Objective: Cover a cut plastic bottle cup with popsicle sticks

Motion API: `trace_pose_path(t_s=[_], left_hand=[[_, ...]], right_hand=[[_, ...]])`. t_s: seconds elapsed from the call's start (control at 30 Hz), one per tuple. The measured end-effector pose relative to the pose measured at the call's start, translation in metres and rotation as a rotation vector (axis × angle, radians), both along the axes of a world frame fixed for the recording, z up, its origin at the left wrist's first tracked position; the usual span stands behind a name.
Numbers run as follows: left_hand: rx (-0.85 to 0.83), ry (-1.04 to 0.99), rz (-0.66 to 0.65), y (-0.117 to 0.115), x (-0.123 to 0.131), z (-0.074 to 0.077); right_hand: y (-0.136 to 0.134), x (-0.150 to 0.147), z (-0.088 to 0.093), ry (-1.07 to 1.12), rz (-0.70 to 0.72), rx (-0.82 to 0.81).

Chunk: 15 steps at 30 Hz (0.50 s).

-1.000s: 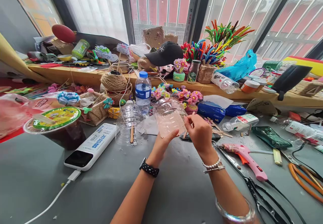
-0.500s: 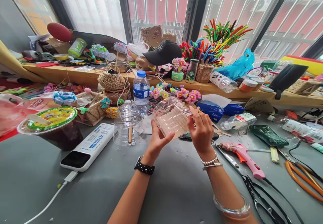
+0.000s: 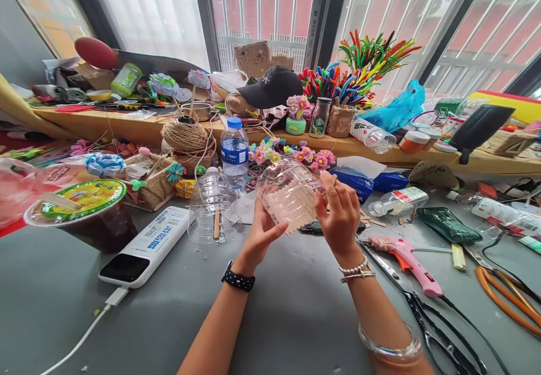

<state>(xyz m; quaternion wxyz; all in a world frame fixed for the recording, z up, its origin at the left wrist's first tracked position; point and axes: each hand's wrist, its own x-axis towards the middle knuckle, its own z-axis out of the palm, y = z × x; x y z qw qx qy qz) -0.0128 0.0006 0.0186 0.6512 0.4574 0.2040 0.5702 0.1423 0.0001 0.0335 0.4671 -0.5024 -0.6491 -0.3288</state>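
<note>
My left hand grips a cut piece of clear plastic bottle from its left and lower side, thumb along the bottom. A row of pale wooden craft sticks with rounded ends lies against the clear plastic, tilted toward me. At its right edge my right hand is closed in a pinch, and the end of a small tan craft stick shows between the fingertips; the rest of it is hidden. Left of my hands, another cut bottle piece stands with a craft stick on its side.
To the right lie a pink glue gun, black-handled scissors and orange-handled scissors. A white power bank with a cable and a sealed drink cup stand left. Behind are a water bottle and a twine ball.
My right fingers have shifted slightly right and down at the bottle piece's edge, and the stick end shows more clearly. The left hand keeps its hold. The view has shifted slightly.
</note>
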Motion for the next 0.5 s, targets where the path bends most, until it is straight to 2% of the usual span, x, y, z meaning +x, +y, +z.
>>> trace_pose_path(t_s=[0.27,0.5], left_hand=[[-0.127,-0.153,0.127,0.010,0.000,-0.009],[-0.230,-0.199,0.072,0.013,-0.001,-0.013]], right_hand=[[-0.005,0.004,0.002,-0.102,0.022,-0.009],[-0.009,0.001,0.003,-0.230,0.076,-0.133]])
